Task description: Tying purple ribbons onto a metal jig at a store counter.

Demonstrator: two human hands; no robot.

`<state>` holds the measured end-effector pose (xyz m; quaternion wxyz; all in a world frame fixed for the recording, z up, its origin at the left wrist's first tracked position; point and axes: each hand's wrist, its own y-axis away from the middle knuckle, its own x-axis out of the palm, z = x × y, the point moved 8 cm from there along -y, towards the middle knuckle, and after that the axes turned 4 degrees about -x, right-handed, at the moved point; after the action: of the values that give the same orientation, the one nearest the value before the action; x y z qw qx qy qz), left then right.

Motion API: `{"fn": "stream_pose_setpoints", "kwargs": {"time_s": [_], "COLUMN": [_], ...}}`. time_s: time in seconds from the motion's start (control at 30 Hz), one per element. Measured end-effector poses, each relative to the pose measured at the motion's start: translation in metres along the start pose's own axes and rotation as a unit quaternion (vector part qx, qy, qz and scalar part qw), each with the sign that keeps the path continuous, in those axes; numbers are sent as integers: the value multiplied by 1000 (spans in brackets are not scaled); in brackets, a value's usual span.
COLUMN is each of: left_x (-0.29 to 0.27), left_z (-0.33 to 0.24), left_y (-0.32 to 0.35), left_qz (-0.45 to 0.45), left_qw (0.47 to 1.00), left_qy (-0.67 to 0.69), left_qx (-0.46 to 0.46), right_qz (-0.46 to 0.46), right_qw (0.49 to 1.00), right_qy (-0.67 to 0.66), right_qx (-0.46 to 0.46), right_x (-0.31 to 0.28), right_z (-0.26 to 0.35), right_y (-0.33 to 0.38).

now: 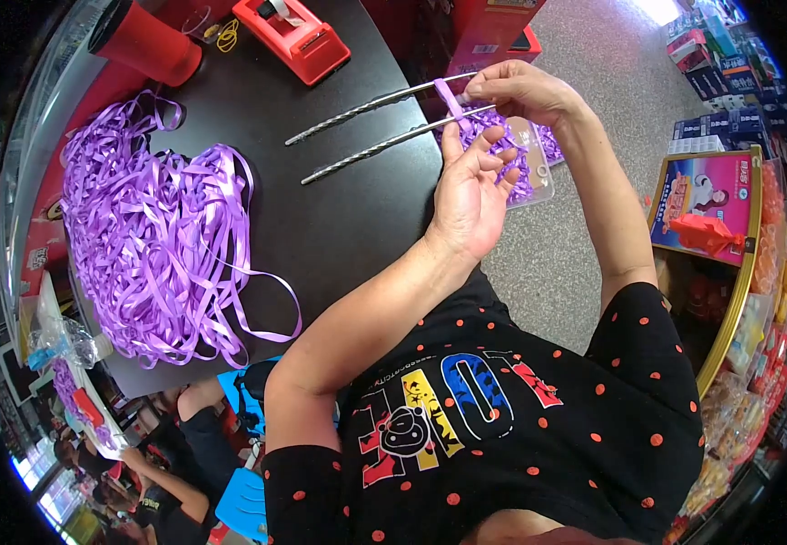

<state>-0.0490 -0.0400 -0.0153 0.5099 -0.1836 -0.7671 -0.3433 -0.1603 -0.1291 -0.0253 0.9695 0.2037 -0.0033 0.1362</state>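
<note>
The dark tabletop point(348, 236) fills the upper left and centre of the frame. The black shirt point(502, 472) worn by the person fills the lower centre; it carries orange dots and large printed lettering in red, yellow and blue, with a cartoon head among the letters. A heap of purple ribbon point(166, 263) covers the left part of the tabletop; one loose loop extends from its lower right side. At the right of the frame, a display panel point(729, 186) with a gold-coloured edge bears large printed characters on a pink and blue ground. Printed cartons point(729, 77) are stacked at the upper right.

The left forearm point(384, 304) runs diagonally from lower left up to the centre. The left hand point(473, 200) is palm up and half open, fingers loosely curled, thumb raised beside the lower end of a ribbon band; contact there cannot be confirmed. The right forearm point(607, 186) rises from the right and bends inward at the wrist. The right hand point(529, 93) is narrowed to a pinch, thumb and index finger closed on the ribbon band.

A clear container point(544, 189) of purple ribbon pieces is partly hidden behind the hands. A red tape dispenser point(307, 45) and a red cup point(153, 50) are at the upper left. Two twisted metal rods point(357, 111) run roughly parallel across the upper centre. The ribbon band point(449, 98) spans both rods near their right ends.
</note>
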Motion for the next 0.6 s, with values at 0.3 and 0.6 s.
{"fn": "stream_pose_setpoints", "kwargs": {"time_s": [0.3,0.6], "left_x": [0,-1], "left_z": [-2,0], "left_y": [1,0], "left_qz": [2,2], "left_qw": [1000,999], "left_qy": [16,34], "left_qx": [1,-9], "right_qz": [162,177], "right_qw": [977,971], "right_qy": [-137,-158], "right_qx": [-33,-31], "right_x": [36,53], "right_z": [-39,-51], "right_y": [-39,-47]}}
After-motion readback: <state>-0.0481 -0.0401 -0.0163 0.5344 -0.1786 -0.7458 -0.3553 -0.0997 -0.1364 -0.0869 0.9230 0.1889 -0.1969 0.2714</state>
